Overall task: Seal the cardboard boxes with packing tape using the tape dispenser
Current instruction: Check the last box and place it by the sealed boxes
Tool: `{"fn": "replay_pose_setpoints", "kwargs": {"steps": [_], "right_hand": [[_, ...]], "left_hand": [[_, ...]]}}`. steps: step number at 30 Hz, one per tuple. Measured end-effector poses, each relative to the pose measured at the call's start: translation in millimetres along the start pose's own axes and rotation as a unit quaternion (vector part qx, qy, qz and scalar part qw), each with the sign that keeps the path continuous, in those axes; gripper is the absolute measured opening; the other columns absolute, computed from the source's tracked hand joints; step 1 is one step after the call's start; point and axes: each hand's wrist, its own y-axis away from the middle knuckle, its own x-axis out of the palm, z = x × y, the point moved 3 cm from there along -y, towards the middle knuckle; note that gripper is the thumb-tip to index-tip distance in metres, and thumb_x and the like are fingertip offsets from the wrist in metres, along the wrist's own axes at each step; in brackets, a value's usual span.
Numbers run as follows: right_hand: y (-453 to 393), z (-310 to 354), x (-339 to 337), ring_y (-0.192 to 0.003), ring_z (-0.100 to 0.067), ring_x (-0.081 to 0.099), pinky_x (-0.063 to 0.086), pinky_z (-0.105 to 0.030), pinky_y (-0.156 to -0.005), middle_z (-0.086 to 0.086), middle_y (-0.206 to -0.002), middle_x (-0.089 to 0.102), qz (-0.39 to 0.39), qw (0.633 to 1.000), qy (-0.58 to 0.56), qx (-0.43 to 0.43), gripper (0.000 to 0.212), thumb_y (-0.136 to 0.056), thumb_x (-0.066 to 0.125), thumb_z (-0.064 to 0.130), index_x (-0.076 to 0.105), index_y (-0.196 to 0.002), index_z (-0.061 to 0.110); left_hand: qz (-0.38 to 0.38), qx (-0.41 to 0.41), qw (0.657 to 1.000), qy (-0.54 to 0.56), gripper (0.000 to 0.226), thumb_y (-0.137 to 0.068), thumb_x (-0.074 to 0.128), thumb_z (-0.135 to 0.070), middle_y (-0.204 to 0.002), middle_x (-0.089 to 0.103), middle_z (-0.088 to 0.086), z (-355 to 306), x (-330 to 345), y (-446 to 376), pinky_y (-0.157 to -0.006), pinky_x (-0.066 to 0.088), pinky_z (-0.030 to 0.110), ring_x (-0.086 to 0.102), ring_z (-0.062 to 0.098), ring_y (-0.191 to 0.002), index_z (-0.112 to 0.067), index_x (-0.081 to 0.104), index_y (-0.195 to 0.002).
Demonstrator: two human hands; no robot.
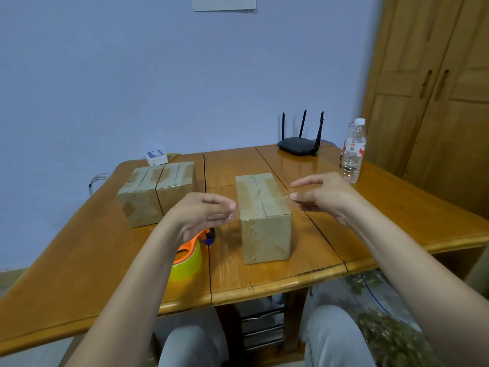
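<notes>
A tall cardboard box [266, 234] stands at the middle of the wooden table [79, 260], its top flaps closed along a centre seam. A strip of clear tape [264, 203] stretches crosswise just above the box top. My left hand [206, 211] pinches one end at the box's left edge, and my right hand [321, 198] pinches the other end at its right edge. The orange tape dispenser with a yellow roll [188, 256] lies on the table under my left wrist. Two more boxes [156, 193], taped on top, sit side by side at the left.
A black router [299, 144] sits at the table's far edge, and a clear water bottle [353, 152] stands at the far right. A small white box [156, 157] is by the wall. Wooden wardrobe doors [436, 88] stand on the right. My knees are under the table's near edge.
</notes>
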Motion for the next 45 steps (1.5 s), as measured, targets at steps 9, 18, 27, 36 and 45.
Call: {"fn": "replay_pose_setpoints", "kwargs": {"steps": [9,18,27,36,45], "right_hand": [[-2,-3,2,-0.062,-0.017,0.07,0.062,-0.028,-0.061,-0.016,-0.082,0.075,0.025,0.999,0.003,0.046,0.023,-0.08,0.081,0.001,0.07,-0.1,-0.001],[-6,-3,2,-0.066,-0.018,0.072,0.062,-0.029,-0.063,-0.017,-0.086,0.076,0.044,0.996,0.043,0.069,0.024,-0.08,0.081,0.003,0.07,-0.101,-0.002],[-3,8,-2,-0.071,-0.025,0.074,0.062,-0.031,-0.063,-0.02,-0.085,0.076,0.061,0.995,0.002,0.073,0.023,-0.081,0.079,-0.001,0.068,-0.101,-0.003],[-1,1,6,-0.083,-0.032,0.076,0.063,-0.043,-0.079,-0.023,-0.089,0.075,0.03,0.999,-0.008,0.018,0.018,-0.087,0.072,-0.003,0.063,-0.102,0.002],[8,-6,13,-0.085,-0.019,0.074,0.064,-0.037,-0.076,-0.011,-0.092,0.074,0.005,0.998,0.066,-0.006,0.015,-0.095,0.064,0.003,0.069,-0.108,0.008]], "left_hand": [[-0.043,-0.049,0.997,-0.05,0.013,-0.083,0.078,-0.013,-0.095,0.076,0.008,5,1,-2,-0.075,0.06,0.031,0.07,0.023,-0.091,-0.007,0.079,-0.095],[-0.03,-0.056,0.998,-0.029,0.014,-0.083,0.077,-0.007,-0.079,0.072,0.013,6,1,1,-0.068,0.058,0.028,0.069,0.019,-0.071,-0.001,0.077,-0.096],[-0.04,-0.02,0.999,0.018,0.008,-0.088,0.071,-0.006,-0.082,0.073,0.014,0,2,4,-0.069,0.059,0.031,0.072,0.024,-0.078,-0.003,0.074,-0.094],[-0.058,0.049,0.997,0.015,0.013,-0.09,0.069,-0.005,-0.088,0.076,0.013,-1,8,4,-0.079,0.06,0.033,0.075,0.026,-0.089,-0.007,0.071,-0.102],[0.039,0.039,0.995,-0.085,0.026,-0.096,0.056,-0.011,-0.089,0.071,0.002,12,16,1,-0.086,0.054,0.029,0.065,0.022,-0.093,-0.017,0.078,-0.107]]}}
